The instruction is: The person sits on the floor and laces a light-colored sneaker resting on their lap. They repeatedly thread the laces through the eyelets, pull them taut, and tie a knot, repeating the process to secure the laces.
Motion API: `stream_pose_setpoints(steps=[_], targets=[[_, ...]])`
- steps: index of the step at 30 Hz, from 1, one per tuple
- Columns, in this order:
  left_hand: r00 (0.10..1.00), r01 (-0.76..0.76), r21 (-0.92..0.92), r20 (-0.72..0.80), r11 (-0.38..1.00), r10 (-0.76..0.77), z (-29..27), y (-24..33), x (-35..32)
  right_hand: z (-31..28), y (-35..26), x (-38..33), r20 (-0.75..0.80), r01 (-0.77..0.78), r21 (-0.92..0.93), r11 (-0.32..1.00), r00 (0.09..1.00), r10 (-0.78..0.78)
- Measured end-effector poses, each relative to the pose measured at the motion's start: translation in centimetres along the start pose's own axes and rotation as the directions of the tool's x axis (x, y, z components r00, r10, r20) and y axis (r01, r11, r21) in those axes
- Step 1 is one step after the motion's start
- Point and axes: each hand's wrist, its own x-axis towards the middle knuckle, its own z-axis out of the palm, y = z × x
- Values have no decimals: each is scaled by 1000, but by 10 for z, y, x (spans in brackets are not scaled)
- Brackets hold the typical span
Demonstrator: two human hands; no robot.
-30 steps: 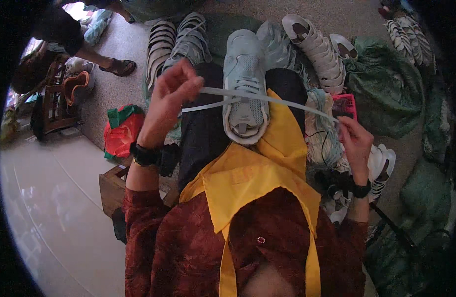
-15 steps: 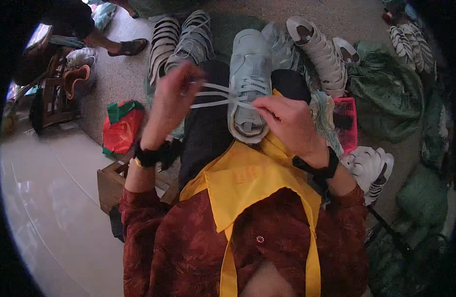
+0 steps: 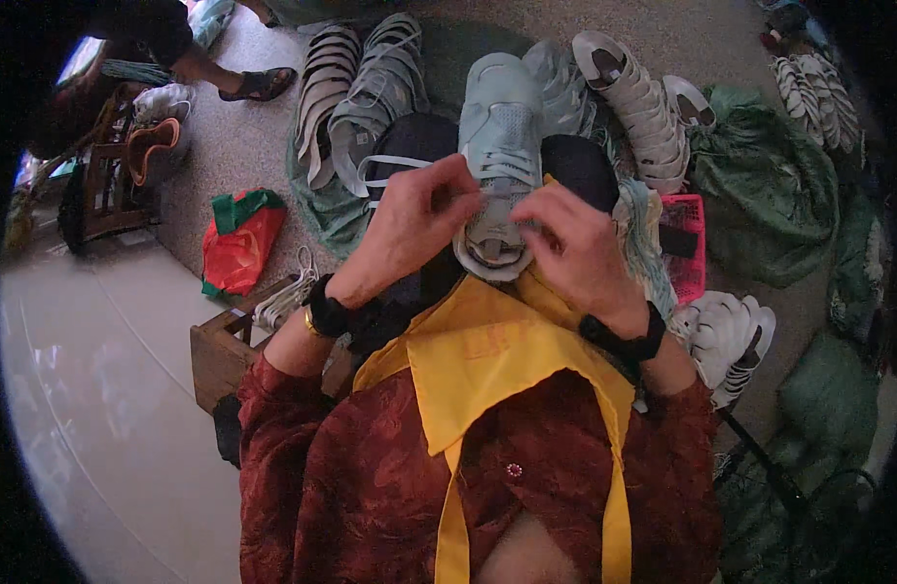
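Note:
A pale blue-grey sneaker [image 3: 502, 127] lies on my lap, toe pointing away from me, over dark trousers. My left hand [image 3: 410, 224] pinches a white shoelace [image 3: 390, 164] at the shoe's left side, fingers closed on it. My right hand [image 3: 570, 243] rests on the shoe's tongue and collar, its fingers closed on the lace there. Both wrists wear black bands. A yellow cloth [image 3: 497, 360] hangs over my dark red shirt just below the hands.
Several grey and white sneakers [image 3: 371, 88] lie on the floor ahead, more [image 3: 643, 102] to the right. Green sacks [image 3: 760, 195], a pink basket [image 3: 684, 243], a red-green bag [image 3: 236, 243] and a wooden stool [image 3: 220, 355] surround me. Another person's sandalled foot [image 3: 259, 86] is at upper left.
A second ago both hands were stretched wide apart pulling the lace taut. They have come together over the shoe's lacing, and the lace now loops loosely at the left.

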Motion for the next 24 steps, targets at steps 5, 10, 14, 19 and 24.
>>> stream_pose_setpoints(steps=[5, 10, 14, 19, 24], targets=[[997, -10, 18, -79, 1000, 12, 6, 0, -2, 12, -2, -8, 91, 194, -142, 971, 979, -182], [994, -29, 124, -102, 992, 42, 13, -4, -1, 15, 9, -6, 93, 319, -118, 940, 946, -309], [974, -105, 166, -180, 980, 135, 18, -3, 0, 12, 7, -8, 6, 317, -64, 946, 948, -317], [978, 17, 189, -206, 982, 22, 19, 3, -3, 6, 5, -8, -10, 302, -52, 952, 953, -303], [975, -106, 251, -164, 962, 150, 18, 0, 3, 8, 8, -10, 3, 285, -36, 958, 959, -285]])
